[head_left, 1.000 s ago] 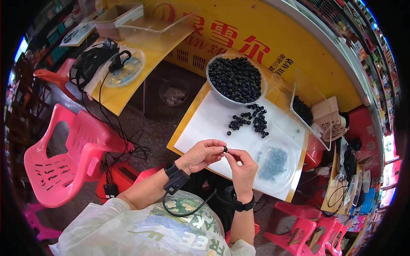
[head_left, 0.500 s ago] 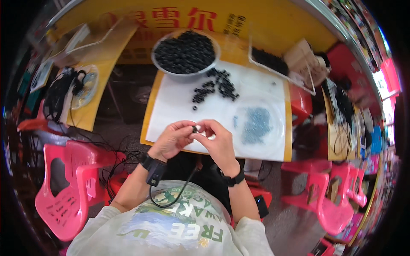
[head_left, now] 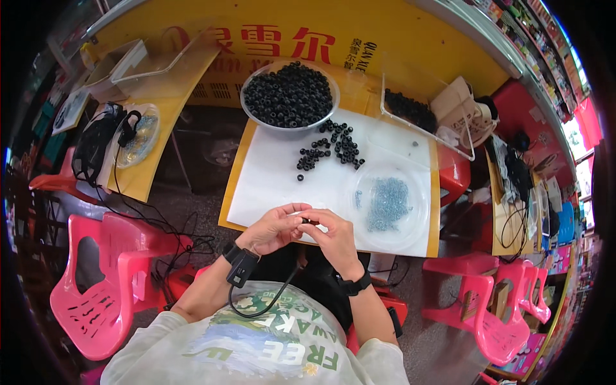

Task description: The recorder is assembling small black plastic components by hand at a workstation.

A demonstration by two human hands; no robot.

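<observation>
My left hand (head_left: 274,228) and my right hand (head_left: 331,235) meet over the near edge of a white sheet (head_left: 276,179), fingertips pinched together on a small black ring piece (head_left: 305,221). Beyond them lies a loose scatter of black rings (head_left: 330,149) on the sheet. A clear bowl (head_left: 290,96) heaped with the same black rings stands at the far edge. To the right of my hands sits a clear round dish (head_left: 387,204) holding small grey-blue parts. A black device is strapped to my left wrist (head_left: 242,265), a dark band to my right wrist.
A clear open box (head_left: 423,114) with more black pieces stands at the far right of the sheet. Pink plastic chairs (head_left: 106,269) flank me on both sides. A yellow side table (head_left: 160,109) at left carries cables, a dish and clear boxes.
The view has shifted so the table sits more centred and upright. My hands stay together at the sheet's near edge, still pinching the small black piece.
</observation>
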